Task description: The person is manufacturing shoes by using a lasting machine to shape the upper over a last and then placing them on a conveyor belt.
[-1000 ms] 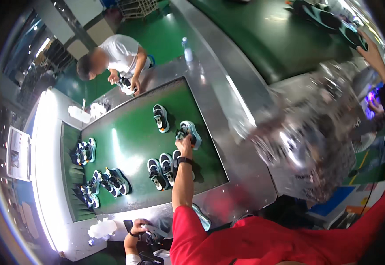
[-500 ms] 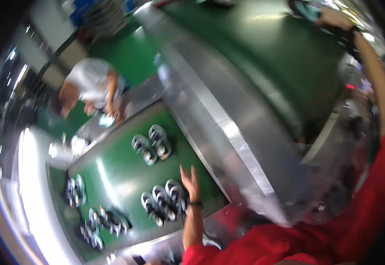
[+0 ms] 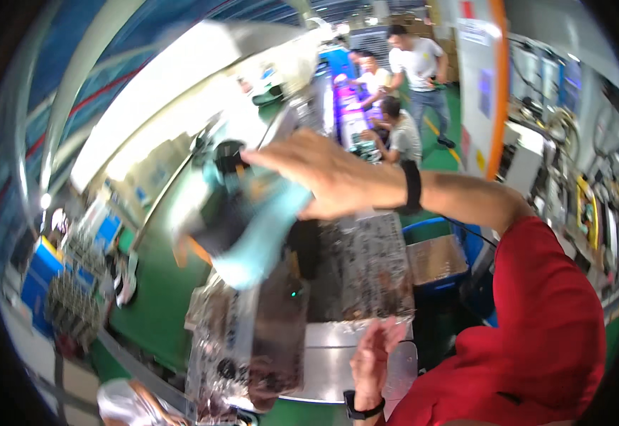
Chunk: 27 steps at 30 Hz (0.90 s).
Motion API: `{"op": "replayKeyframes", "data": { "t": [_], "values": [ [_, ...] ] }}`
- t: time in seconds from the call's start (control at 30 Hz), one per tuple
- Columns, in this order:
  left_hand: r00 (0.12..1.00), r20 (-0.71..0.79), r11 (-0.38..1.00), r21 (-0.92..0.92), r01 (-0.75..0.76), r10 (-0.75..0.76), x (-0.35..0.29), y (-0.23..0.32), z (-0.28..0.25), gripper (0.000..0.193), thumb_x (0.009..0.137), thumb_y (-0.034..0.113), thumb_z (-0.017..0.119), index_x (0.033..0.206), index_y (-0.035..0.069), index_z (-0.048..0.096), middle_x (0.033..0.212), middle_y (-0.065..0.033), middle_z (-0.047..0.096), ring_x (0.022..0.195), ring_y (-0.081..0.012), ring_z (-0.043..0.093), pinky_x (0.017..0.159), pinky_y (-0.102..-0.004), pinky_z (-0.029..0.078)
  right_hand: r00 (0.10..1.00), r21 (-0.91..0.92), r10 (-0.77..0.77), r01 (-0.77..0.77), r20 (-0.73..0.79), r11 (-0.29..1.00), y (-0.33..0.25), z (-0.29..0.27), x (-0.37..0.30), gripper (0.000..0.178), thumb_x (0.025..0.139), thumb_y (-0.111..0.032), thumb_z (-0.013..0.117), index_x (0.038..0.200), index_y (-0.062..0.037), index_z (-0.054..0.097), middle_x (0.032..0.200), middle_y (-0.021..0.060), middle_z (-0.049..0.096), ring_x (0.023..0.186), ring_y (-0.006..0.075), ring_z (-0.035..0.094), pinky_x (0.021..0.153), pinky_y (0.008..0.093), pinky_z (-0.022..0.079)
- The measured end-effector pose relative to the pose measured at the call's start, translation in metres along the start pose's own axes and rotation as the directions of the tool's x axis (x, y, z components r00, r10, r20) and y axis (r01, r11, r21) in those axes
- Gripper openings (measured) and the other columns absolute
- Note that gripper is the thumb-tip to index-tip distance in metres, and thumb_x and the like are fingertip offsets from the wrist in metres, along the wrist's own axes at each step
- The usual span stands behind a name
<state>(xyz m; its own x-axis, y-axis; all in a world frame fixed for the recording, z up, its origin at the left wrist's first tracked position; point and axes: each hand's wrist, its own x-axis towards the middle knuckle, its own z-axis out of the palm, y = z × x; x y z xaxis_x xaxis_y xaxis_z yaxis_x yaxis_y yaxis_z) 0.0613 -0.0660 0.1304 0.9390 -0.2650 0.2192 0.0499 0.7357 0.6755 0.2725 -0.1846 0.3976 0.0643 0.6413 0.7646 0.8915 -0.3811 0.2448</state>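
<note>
My right hand [image 3: 330,174] is raised mid-picture, its fingers on a light-blue and black shoe [image 3: 252,231]. The shoe is smeared by motion, so its details do not show, and part of it lies behind the fingers. A black band circles the right wrist, with a thin dark cord near it. Lower down, my left hand [image 3: 373,355] is held up with its fingers stretched out and nothing in it. It is beside a bare metal surface [image 3: 323,355], and its wrist carries a dark band. Plastic-covered flat surfaces [image 3: 369,263] lie beneath the shoe and between my hands.
A green belt [image 3: 157,312] runs along the left, with a sneaker [image 3: 126,284] on it. To the right is a blue bin [image 3: 437,266] holding cardboard. Several people work farther off, near an orange-edged machine [image 3: 494,85]; another person [image 3: 135,405] is at lower left.
My view has swung from the green surface with several shoes to the plastic-covered area. My right hand and the shoe now appear mid-picture instead of top right. My left hand remains open.
</note>
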Motion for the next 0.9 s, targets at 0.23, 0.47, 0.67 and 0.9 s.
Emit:
{"op": "replayKeyframes", "data": {
  "t": [0.23, 0.47, 0.67, 0.9],
  "values": [
    [0.781, 0.525, 0.607, -0.512, 0.607, -0.338, 0.076, -0.030, 0.132, 0.077, 0.090, 0.049, 0.057, 0.148, 0.006, 0.030, 0.148, -0.0290, 0.032, 0.121, -0.0509, 0.046, 0.100, -0.0619, 0.041, 0.979, -0.274, 0.156, -0.114, 0.135, 0.955, -0.086, -0.180, -0.196, 0.048, 0.087, -0.016, 0.056, 0.134, -0.0087, 0.050, 0.117, 0.0063, 0.054, 0.114, 0.0213, 0.052, 0.106, 0.0497, 0.035],
    [0.847, 0.311, 0.874, -0.092, 0.478, -0.431, 0.078, -0.187, 0.254, 0.047, 0.099, 0.029, 0.048, 0.138, 0.003, 0.043, 0.137, -0.0138, 0.049, 0.121, -0.0271, 0.054, 0.104, -0.0406, 0.041, 0.394, 0.294, 0.907, -0.893, 0.148, 0.340, -0.170, -0.337, -0.374, 0.084, 0.079, -0.011, 0.073, 0.150, -0.0126, 0.027, 0.145, 0.0195, 0.042, 0.127, 0.0351, 0.048, 0.104, 0.0430, 0.042],
    [0.844, 0.304, 0.880, 0.330, 0.341, -0.441, 0.072, -0.329, 0.373, 0.058, 0.094, 0.010, 0.056, 0.145, 0.002, 0.030, 0.128, -0.0142, 0.052, 0.112, -0.0228, 0.057, 0.094, -0.0345, 0.049, -0.135, 0.852, 0.982, -0.523, -0.131, 0.042, -0.232, -0.395, -0.506, 0.078, 0.083, -0.012, 0.068, 0.148, -0.0040, 0.027, 0.125, 0.0089, 0.055, 0.111, 0.0143, 0.054, 0.094, 0.0300, 0.046],
    [0.416, 0.625, 0.749, 0.509, 0.425, -0.661, 0.050, -0.475, 0.468, 0.070, 0.097, 0.026, 0.057, 0.151, -0.002, 0.022, 0.146, -0.0144, 0.038, 0.130, -0.0242, 0.043, 0.106, -0.0347, 0.038, -0.615, 0.737, 0.514, -0.674, -0.598, 0.051, -0.280, -0.467, -0.626, 0.055, 0.070, -0.011, 0.076, 0.121, -0.0025, 0.058, 0.107, 0.0047, 0.063, 0.094, 0.0131, 0.059, 0.088, 0.0273, 0.048]
  ]
}}
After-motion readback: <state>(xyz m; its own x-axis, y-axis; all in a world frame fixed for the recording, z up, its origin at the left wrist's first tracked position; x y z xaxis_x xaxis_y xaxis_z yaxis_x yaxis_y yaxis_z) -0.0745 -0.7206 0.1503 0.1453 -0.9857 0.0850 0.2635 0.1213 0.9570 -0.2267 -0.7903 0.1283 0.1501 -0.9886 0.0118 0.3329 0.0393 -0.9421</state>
